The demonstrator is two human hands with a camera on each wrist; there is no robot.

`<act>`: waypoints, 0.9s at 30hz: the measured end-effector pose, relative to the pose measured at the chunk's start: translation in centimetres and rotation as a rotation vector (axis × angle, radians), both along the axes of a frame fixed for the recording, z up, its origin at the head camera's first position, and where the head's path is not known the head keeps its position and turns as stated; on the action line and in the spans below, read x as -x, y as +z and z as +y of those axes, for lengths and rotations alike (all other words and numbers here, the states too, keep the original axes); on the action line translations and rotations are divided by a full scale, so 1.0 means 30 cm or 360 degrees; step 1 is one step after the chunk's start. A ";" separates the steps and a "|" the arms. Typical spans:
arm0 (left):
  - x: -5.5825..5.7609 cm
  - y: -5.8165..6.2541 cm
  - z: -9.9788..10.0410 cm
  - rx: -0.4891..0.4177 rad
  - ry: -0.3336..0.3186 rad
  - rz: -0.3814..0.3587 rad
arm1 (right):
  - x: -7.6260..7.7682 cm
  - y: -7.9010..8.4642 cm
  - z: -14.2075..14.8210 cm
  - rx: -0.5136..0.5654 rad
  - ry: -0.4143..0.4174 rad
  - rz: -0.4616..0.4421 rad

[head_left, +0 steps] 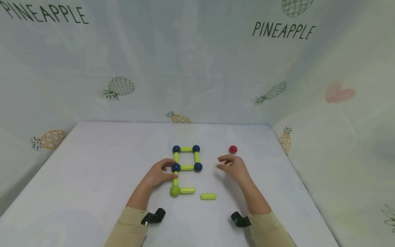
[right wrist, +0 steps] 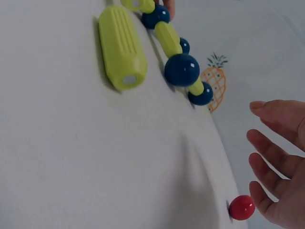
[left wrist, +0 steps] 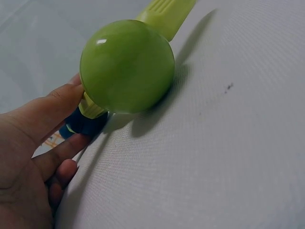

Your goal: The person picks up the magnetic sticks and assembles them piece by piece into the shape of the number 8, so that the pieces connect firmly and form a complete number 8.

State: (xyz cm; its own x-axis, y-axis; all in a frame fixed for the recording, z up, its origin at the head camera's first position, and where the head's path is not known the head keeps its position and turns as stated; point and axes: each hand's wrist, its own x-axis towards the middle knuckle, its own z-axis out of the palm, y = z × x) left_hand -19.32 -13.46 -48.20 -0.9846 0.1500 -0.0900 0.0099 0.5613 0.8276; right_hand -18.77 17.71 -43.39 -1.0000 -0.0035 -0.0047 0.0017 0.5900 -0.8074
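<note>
On the table lies a flat frame of magnetic sticks and balls: blue balls [head_left: 198,167] and lime sticks [head_left: 187,167] form a square. Another stick runs from its near-left blue ball [head_left: 176,167] down to a green ball [head_left: 175,191], which has a further stick [head_left: 187,190] pointing right. My left hand [head_left: 159,174] holds the frame at that near-left corner, thumb on the stick and fingers by the blue ball. In the left wrist view the green ball [left wrist: 127,67] partly hides the grip. My right hand [head_left: 234,168] hovers right of the frame, fingers loosely bent, holding nothing.
A loose lime stick [head_left: 208,196] lies near the front, right of the attached stick. Beyond my right hand sits a red ball [head_left: 232,149]. A pineapple-print cloth [head_left: 185,68] hangs behind the white table [head_left: 108,154].
</note>
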 end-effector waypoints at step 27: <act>0.004 -0.006 0.001 -0.0013 -0.0008 -0.0009 | 0.110 0.000 0.166 -0.0068 -0.0188 0.0027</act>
